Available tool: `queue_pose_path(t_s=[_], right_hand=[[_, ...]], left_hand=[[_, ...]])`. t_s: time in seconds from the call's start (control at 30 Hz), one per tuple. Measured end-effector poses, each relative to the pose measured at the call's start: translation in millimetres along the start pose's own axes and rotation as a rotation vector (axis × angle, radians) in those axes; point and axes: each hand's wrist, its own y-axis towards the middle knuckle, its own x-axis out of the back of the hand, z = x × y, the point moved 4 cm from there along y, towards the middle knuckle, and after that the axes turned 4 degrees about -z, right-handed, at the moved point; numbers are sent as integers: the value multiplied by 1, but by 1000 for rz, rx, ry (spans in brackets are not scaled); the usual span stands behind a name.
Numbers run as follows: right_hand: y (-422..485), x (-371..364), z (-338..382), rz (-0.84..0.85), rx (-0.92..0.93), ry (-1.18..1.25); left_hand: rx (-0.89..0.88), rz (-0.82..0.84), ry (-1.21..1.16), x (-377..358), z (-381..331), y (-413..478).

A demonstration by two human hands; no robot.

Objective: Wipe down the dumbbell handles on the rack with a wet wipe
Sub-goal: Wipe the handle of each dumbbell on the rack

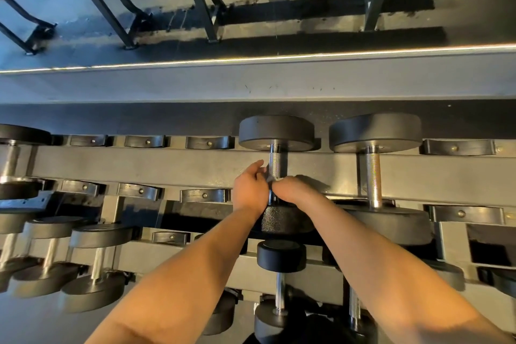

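Steel handle [275, 163] on the top tier of the rack [139, 165] is clamped at its near end by your right grip [293, 190], seemingly through the wet wipe [273, 179], left grip [248, 190] pinching it alongside; twist as you slide to the far head.

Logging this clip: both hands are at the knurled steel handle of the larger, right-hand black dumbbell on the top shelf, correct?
No. The head view shows the left hand and right hand at the knurled steel handle of the smaller black dumbbell; the larger black dumbbell to its right is untouched.
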Motion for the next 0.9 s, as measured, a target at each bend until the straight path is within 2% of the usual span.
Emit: queue_pose_path(t_s=[0.07, 0.17, 0.3, 0.37, 0.43, 0.57, 0.7, 0.77, 0.83, 0.9], right_hand=[[-7, 17, 8, -77, 34, 59], [-2, 31, 19, -223, 62, -41], [3, 5, 15, -128, -5, -83], [-4, 2, 13, -70, 23, -60], [-9, 3, 13, -22, 44, -111], [-17, 2, 15, 27, -31, -233], [-27, 7, 19, -18, -82, -383], [-27, 6, 19, -27, -57, -453], [-26, 5, 16, -86, -104, -436], [-29, 7, 10, -217, -165, -294]], left_hand=[[2, 8, -15, 0, 1, 0], [-11, 3, -45, 1, 1, 2], [-24, -9, -119, 2, 4, 4], [-36, -10, -154, 3, 5, 4], [-55, 2, -155, 5, 4, 4], [-100, 5, -146, 6, 6, 3], [-57, 69, -298, 2, 14, 6], [-102, 81, -251, 5, 11, 6], [-142, 72, -243, 10, 12, 7], [-152, 101, -280, 14, 15, 8]])
